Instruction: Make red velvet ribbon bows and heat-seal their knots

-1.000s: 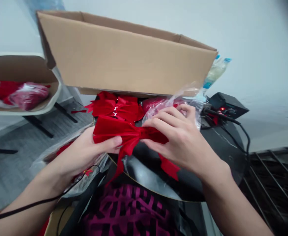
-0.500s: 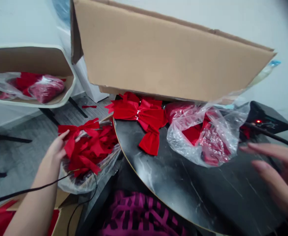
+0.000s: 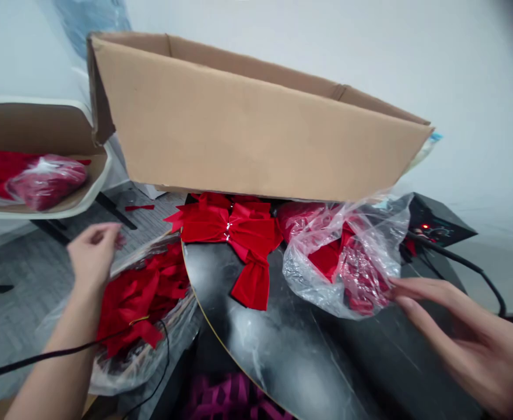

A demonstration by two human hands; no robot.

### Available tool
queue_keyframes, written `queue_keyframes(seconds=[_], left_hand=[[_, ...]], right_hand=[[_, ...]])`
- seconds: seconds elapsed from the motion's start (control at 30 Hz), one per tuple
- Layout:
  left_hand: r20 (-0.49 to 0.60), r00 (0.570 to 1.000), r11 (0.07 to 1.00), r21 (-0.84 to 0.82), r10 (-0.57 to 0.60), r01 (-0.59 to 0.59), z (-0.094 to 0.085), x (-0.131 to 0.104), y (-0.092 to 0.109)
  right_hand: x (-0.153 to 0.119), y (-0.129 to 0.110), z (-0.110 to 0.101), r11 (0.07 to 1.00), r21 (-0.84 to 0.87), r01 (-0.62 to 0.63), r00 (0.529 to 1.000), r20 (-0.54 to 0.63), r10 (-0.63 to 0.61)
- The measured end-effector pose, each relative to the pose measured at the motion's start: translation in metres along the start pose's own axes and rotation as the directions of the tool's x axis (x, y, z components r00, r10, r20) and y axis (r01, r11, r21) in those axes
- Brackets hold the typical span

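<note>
My right hand pinches the right edge of a clear plastic bag between thumb and forefinger. Red velvet pieces lie inside that bag on the round black table. Over the left side of a plastic-lined container of red ribbon bows, my left hand is raised with its fingers curled together. Something faint shows at those fingertips, too blurred to name. Finished-looking red velvet bows with silvery centres are piled at the table's back left. One red bow end hangs toward the table's middle.
A large open cardboard box stands behind the bows. To its right is a black device with a red light and cable. A white chair at left bears bagged red pieces. A black cord crosses my left forearm.
My left hand has let go of the red ribbon bow and moved up and left. My right hand has come in to the plastic bag and closed on its edge. The view has shifted.
</note>
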State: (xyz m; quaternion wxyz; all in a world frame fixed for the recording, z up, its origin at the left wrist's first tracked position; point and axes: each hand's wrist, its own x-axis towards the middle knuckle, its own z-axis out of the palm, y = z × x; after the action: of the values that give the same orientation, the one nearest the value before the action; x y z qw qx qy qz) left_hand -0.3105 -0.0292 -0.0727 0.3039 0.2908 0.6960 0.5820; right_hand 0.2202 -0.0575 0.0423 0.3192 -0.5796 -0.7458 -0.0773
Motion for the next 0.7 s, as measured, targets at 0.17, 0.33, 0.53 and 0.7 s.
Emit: queue_keyframes(seconds=[0.17, 0.33, 0.53, 0.7], left_hand=[[0.576, 0.614, 0.657, 0.168, 0.54, -0.735, 0.069, -0.021, 0.084], [0.823, 0.226, 0.142, 0.178, 0.52, -0.974, 0.126, -0.027, 0.089], [0.881, 0.066, -0.192, 0.175, 0.468, -0.966, 0.119, -0.019, 0.082], [0.929, -0.012, -0.339, 0.123, 0.371, -0.933, 0.121, -0.016, 0.093]], right_hand=[[0.024, 0.004, 0.009, 0.994, 0.084, 0.067, 0.966, 0.243, -0.086], [0.037, 0.016, 0.054, 0.985, 0.023, 0.171, 0.872, 0.461, -0.162], [0.034, 0.019, 0.072, 0.98, -0.008, 0.201, 0.845, 0.507, -0.169], [0.041, 0.018, 0.068, 0.968, 0.059, 0.244, 0.833, 0.499, -0.241]])
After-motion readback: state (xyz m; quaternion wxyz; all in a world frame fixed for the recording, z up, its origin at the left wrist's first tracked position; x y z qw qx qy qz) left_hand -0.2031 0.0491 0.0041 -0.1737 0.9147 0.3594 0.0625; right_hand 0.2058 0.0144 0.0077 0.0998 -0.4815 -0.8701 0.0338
